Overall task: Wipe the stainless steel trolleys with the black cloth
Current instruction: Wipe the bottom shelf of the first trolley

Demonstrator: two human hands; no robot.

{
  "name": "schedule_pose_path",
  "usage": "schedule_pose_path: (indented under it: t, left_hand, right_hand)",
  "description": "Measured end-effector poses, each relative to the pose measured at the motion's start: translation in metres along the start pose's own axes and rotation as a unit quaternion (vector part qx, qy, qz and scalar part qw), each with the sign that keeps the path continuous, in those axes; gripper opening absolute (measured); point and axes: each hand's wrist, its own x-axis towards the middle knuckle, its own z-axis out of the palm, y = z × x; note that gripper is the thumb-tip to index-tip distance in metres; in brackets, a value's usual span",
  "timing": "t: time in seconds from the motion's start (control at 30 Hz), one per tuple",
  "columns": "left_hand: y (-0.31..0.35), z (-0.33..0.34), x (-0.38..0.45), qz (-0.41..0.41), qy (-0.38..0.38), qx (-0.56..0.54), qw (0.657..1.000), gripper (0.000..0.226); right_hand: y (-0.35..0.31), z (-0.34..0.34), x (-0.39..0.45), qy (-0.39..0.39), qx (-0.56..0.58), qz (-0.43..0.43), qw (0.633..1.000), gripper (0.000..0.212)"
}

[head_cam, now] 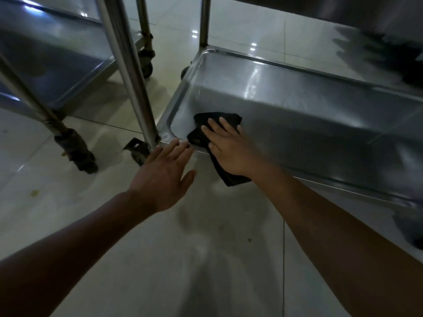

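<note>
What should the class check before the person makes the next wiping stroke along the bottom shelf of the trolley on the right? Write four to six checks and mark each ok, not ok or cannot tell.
1. Black cloth lies under the right hand, whose fingers are spread flat on it: ok.
2. Cloth sits in the shelf's near left corner, part of it hanging over the front rim: ok for starting a stroke.
3. Left hand is open, fingertips at the rim by the corner post; whether it steadies the trolley: cannot tell.
4. Shelf surface to the right shows nothing in the way: ok.
5. Wheels locked: cannot tell.
6. Second trolley stands apart on the left, out of the path: ok.
</note>
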Motion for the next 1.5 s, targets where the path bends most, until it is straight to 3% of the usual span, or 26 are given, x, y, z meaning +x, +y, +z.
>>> schedule_pose_path:
  t: [0.5,0.93,1.5]
  left_hand:
    - [-0.018,0.004,0.006,-0.006,-0.002,0.006,1.0,0.07]
    - [-0.016,0.003,0.047,-0.016,0.023,-0.015,0.999,0.063]
    - [0.065,0.009,0.109,0.003,0.021,-0.036,0.999,0.051]
  right_hand:
    - [-0.024,-0.003,0.077,-0.024,-0.03,-0.061,0.997,0.055]
    - [0.007,-0.012,0.119,0.036,-0.035,0.001,0.999,0.056]
    - [0.109,-0.021,0.04,0.074,-0.006,0.116,0.99,0.057]
